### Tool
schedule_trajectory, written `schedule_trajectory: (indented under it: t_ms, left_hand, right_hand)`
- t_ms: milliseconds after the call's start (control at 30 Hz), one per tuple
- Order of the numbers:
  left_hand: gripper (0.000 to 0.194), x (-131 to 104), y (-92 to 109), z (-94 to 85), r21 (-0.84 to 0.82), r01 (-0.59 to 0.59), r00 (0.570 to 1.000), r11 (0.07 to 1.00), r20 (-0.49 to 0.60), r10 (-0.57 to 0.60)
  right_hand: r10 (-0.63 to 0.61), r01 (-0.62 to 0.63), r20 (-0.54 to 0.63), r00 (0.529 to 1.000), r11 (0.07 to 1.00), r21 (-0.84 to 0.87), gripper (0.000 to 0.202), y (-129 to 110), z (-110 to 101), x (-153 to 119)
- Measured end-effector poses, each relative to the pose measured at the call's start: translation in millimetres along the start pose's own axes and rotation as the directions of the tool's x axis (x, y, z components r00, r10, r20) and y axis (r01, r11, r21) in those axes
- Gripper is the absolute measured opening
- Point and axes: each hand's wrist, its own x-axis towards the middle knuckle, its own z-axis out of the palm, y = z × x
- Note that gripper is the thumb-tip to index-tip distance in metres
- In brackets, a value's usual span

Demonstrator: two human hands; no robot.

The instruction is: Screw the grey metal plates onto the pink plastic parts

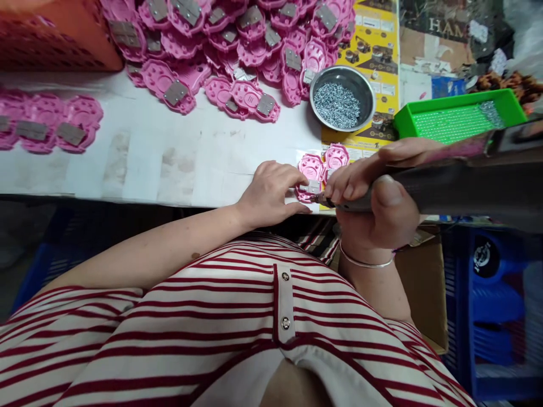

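Note:
My left hand (271, 192) rests at the table's front edge, its thumb and fingers bent round the left side of a pink plastic shell (311, 165) that has a grey metal plate on it. In my right hand (377, 198) is a dark power screwdriver (449, 183), held nearly level, its body running off to the right. The bit meets the near end of that shell, beside the metal plate. Just behind the right fingers lies a second pink shell (336, 156), partly covered by them. A steel bowl (316, 116) full of small screws (338, 105) stands beyond the hands.
Many pink shells (229, 39) with metal plates are heaped at the back. Several more line up at left (80, 116), near an orange basket (55, 34). A green tray (445, 121) with some screws stands at right. Below are a cardboard box (424, 288) and blue crates (460, 339).

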Motion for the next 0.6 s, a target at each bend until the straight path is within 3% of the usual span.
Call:
schedule_trajectory:
  t_ms: [167,200,300,400,433,600]
  left_hand:
    - [0.081,7.0,4.2,6.8,0.075,-0.068,0.996,0.995,0.061,0.064]
    - [0.082,9.6,6.1,7.8,0.096,-0.083,0.992,0.992,0.1,0.073]
    - [0.063,17.7,12.8,8.6,0.167,-0.115,0.978,0.979,0.192,0.083]
    - [0.055,22.1,18.5,7.0,0.213,-0.125,0.971,0.969,0.229,0.075]
    - [0.055,22.4,19.4,6.2,0.223,-0.126,0.97,0.967,0.234,0.073]
    - [0.055,18.3,13.7,-3.7,0.244,-0.105,0.985,0.964,0.161,0.066]
  right_hand:
    - [-0.172,0.172,-0.169,0.971,0.985,-0.016,0.028,-8.0,-25.3,-8.0]
    - [-0.194,0.194,-0.19,0.962,0.981,-0.018,0.033,-11.0,-30.4,-10.4]
    - [-0.142,0.115,-0.435,0.889,0.989,-0.089,0.031,-22.7,-43.1,-17.9]
    - [-0.069,-0.02,-0.629,0.775,0.991,-0.134,0.033,-35.0,-51.3,-22.6]
    - [-0.075,-0.045,-0.666,0.743,0.986,-0.162,0.034,-38.8,-53.2,-23.1]
    - [-0.002,-0.167,-0.739,0.674,0.974,-0.155,0.029,-57.8,-61.1,-24.9]
